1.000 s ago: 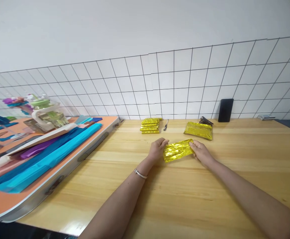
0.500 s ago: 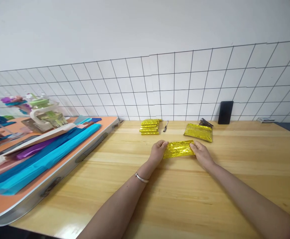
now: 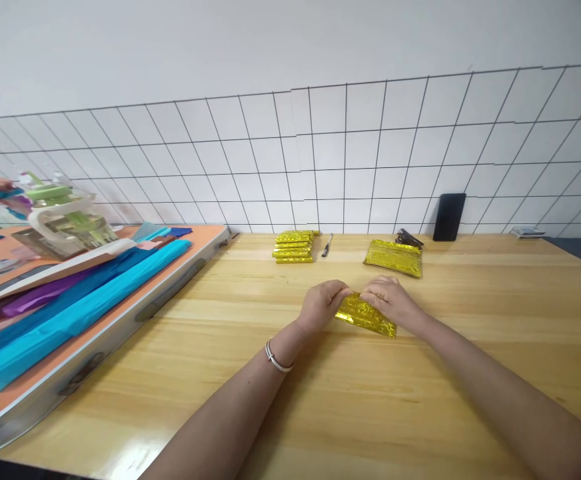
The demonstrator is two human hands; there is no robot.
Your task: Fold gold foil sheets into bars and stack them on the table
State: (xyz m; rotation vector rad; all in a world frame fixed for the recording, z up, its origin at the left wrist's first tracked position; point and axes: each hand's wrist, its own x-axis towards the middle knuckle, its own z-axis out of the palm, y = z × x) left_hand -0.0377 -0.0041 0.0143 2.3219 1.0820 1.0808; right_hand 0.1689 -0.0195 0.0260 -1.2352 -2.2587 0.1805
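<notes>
A shiny gold foil sheet (image 3: 368, 316) is held just over the wooden table by both of my hands. My left hand (image 3: 323, 303) is closed on its far left edge, thumb and fingers pinching. Close beside it, my right hand (image 3: 388, 300) pinches the same far edge. The near part of the sheet hangs toward me, crinkled; the gripped edge is partly hidden by my fingers. Beyond my hands lie a stack of rolled gold foil pieces (image 3: 293, 248) and, to the right, a flat stack of gold foil sheets (image 3: 394, 257).
A pen (image 3: 327, 245) lies beside the rolls. A black stapler-like tool (image 3: 409, 238) sits behind the flat stack. A black phone (image 3: 449, 217) leans on the tiled wall. On the left, an orange-topped table (image 3: 205, 235) carries blue and purple paper (image 3: 120, 297) and a green-lidded jug (image 3: 65, 217).
My hands have come closer together along the far edge of the foil sheet, which has turned and now slants toward the near right. The view has shifted slightly.
</notes>
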